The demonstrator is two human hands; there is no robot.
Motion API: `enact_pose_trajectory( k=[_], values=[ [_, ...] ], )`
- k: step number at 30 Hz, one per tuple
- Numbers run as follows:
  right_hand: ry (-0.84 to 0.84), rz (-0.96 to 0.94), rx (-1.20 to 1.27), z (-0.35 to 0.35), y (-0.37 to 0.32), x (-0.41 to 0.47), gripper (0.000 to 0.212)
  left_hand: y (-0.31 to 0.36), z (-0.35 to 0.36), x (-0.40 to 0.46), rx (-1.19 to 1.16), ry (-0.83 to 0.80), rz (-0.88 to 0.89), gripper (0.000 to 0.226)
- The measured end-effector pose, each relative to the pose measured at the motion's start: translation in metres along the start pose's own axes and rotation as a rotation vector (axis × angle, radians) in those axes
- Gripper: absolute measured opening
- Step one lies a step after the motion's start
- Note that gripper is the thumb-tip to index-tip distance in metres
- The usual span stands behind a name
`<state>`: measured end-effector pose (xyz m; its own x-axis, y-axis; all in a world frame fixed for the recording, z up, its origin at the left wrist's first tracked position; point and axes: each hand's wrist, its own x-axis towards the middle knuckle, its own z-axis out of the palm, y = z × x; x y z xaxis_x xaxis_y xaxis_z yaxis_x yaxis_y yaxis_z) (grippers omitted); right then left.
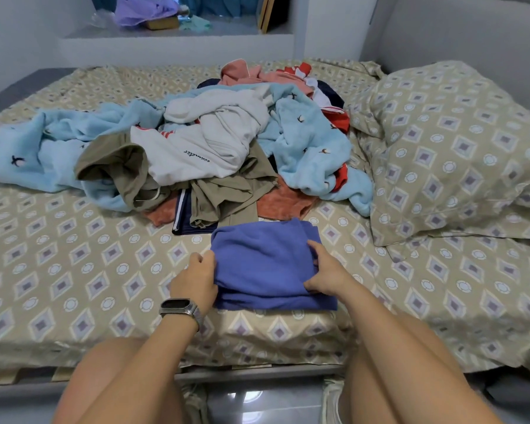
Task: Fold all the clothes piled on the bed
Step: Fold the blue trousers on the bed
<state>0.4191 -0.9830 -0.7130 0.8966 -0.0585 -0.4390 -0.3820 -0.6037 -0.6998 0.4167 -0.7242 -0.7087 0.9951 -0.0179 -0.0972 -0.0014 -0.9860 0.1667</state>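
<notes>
Head view, blue garment (266, 264) folded on bed (74, 270), left grip (196, 278) and right grip (326, 270) pinching its sides

One readable mark only: small dark cursive word on the white garment (193, 148) in the pile beyond both hands; upside down from here, letters too small to make out.
</notes>
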Motion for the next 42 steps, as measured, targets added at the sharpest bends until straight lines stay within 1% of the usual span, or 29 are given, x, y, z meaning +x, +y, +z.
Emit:
enact_pose_trajectory(
  k=[2,4,6,8,10,12,13,14,16,18,19,20,22,23,25,27,28,29,30,31,32,33,34,35,37,39,40,41,42],
  values=[
    [0.018,-0.110,-0.002,0.003,-0.003,-0.001,0.099,-0.003,0.001,-0.001,-0.007,0.011,-0.156,0.016],
    [-0.048,-0.142,-0.106,0.006,-0.004,-0.003,0.096,-0.010,0.005,-0.002,-0.073,-0.091,-0.249,0.008],
    [-0.136,-0.100,-0.244,0.008,-0.004,-0.002,0.087,-0.015,0.011,0.000,-0.219,-0.263,-0.217,0.025],
    [-0.114,-0.042,-0.277,0.009,-0.006,0.000,0.074,-0.019,0.010,0.001,-0.343,-0.364,-0.156,0.036],
    [0.054,-0.076,-0.324,0.014,-0.013,0.003,0.061,-0.026,0.009,0.003,-0.320,-0.310,-0.119,0.036],
    [0.232,-0.209,-0.391,0.022,-0.023,0.005,0.047,-0.033,0.008,0.003,-0.251,-0.211,-0.089,0.032],
    [0.272,-0.294,-0.396,0.027,-0.030,0.004,0.040,-0.035,0.008,0.003,-0.249,-0.195,-0.075,0.030],
    [0.255,-0.388,-0.387,0.032,-0.036,0.002,0.036,-0.036,0.009,0.002,-0.250,-0.198,-0.061,0.030],
    [0.068,-0.554,-0.401,0.045,-0.044,-0.003,0.040,-0.036,0.014,0.000,-0.197,-0.216,-0.023,0.028],
    [-0.118,-0.643,-0.583,0.059,-0.045,-0.008,0.049,-0.032,0.017,-0.001,-0.181,-0.201,-0.060,0.019],
    [-0.157,-0.659,-0.709,0.065,-0.045,-0.009,0.047,-0.031,0.020,-0.001,-0.226,-0.173,-0.114,0.010],
    [-0.164,-0.662,-0.802,0.069,-0.045,-0.010,0.040,-0.031,0.022,-0.002,-0.300,-0.148,-0.179,0.004],
    [-0.118,-0.671,-0.814,0.071,-0.049,-0.012,0.029,-0.033,0.025,-0.003,-0.388,-0.107,-0.293,0.016],
    [-0.069,-0.680,-0.800,0.070,-0.052,-0.013,0.027,-0.035,0.025,-0.004,-0.367,-0.120,-0.323,0.022],
    [0.031,-0.688,-0.808,0.061,-0.055,-0.014,0.029,-0.040,0.021,-0.008,-0.312,-0.231,-0.329,0.037],
    [0.057,-0.648,-0.864,0.051,-0.051,-0.017,0.032,-0.043,0.014,-0.011,-0.298,-0.391,-0.253,0.064],
    [0.017,-0.606,-0.910,0.048,-0.046,-0.019,0.031,-0.043,0.011,-0.012,-0.294,-0.448,-0.181,0.081],
    [-0.063,-0.550,-0.949,0.045,-0.040,-0.021,0.029,-0.042,0.010,-0.013,-0.287,-0.462,-0.095,0.097],
    [-0.162,-0.479,-0.962,0.043,-0.034,-0.021,0.031,-0.037,0.009,-0.014,-0.283,-0.426,-0.010,0.108],
    [-0.254,-0.399,-0.950,0.040,-0.029,-0.022,0.037,-0.031,0.009,-0.016,-0.306,-0.335,0.069,0.112],
    [-0.321,-0.330,-0.910,0.037,-0.025,-0.022,0.044,-0.025,0.011,-0.016,-0.353,-0.207,0.137,0.108],
    [-0.341,-0.286,-0.845,0.034,-0.024,-0.021,0.048,-0.018,0.016,-0.014,-0.381,-0.070,0.198,0.098],
    [-0.314,-0.263,-0.756,0.031,-0.023,-0.021,0.050,-0.012,0.022,-0.012,-0.373,0.037,0.242,0.086],
    [-0.256,-0.253,-0.657,0.028,-0.023,-0.019,0.053,-0.005,0.027,-0.009,-0.323,0.090,0.281,0.077],
    [-0.070,-0.258,-0.541,0.025,-0.025,-0.016,0.057,0.008,0.037,-0.003,-0.159,0.054,0.353,0.072],
    [0.152,-0.315,-0.551,0.025,-0.027,-0.011,0.040,0.016,0.040,0.006,-0.023,-0.008,0.402,0.075],
    [0.221,-0.340,-0.575,0.027,-0.029,-0.009,0.031,0.017,0.042,0.012,0.012,-0.025,0.417,0.076],
    [0.232,-0.349,-0.615,0.030,-0.030,-0.008,0.033,0.016,0.043,0.021,0.016,-0.038,0.429,0.077],
    [0.194,-0.324,-0.656,0.033,-0.029,-0.004,0.042,0.015,0.041,0.029,-0.018,-0.048,0.430,0.077]
  ],
)
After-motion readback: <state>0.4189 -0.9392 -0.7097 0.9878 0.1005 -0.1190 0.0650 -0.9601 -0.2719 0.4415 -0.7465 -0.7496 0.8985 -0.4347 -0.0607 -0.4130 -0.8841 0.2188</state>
